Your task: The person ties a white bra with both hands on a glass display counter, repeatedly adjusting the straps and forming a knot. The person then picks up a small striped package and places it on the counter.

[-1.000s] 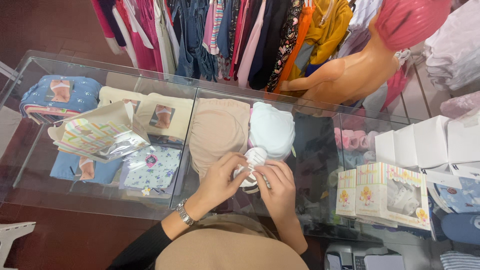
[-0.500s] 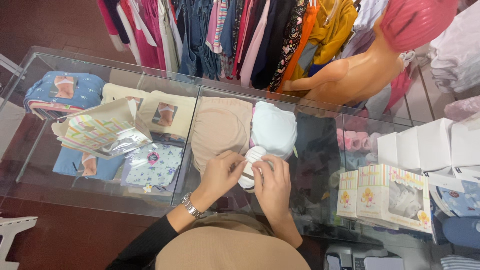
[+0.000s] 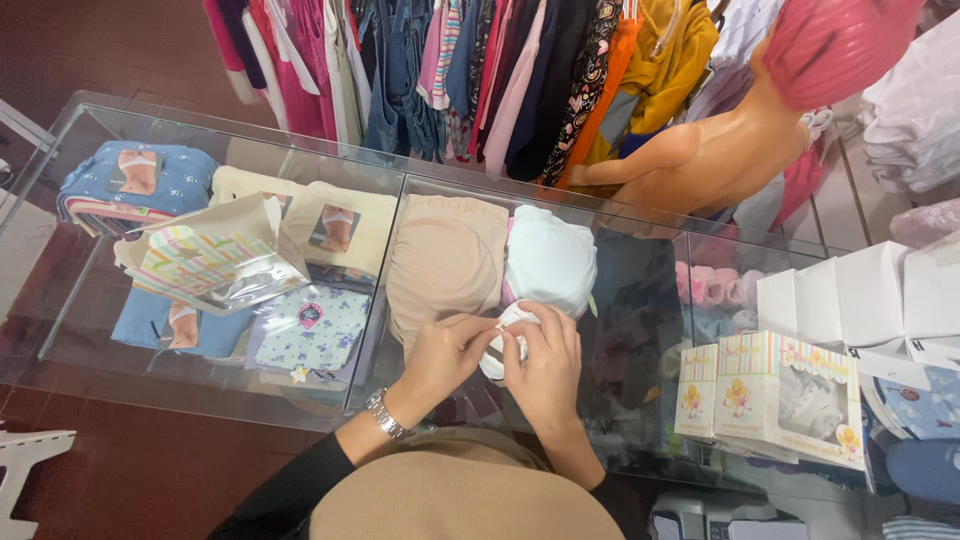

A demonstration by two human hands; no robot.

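My left hand and my right hand meet over the glass counter top, both closed on a small white folded garment held between them. A silver watch sits on my left wrist. Under the glass just beyond my hands lie a beige folded piece and a pale blue folded piece.
A striped foil-lined packet lies on the glass at left, over packed clothing in the case. Small boxed items and white boxes stand at right. A mannequin and a rack of hanging clothes are behind the counter.
My hands have closed further around the white garment, hiding more of it. They stay at the same spot on the glass.
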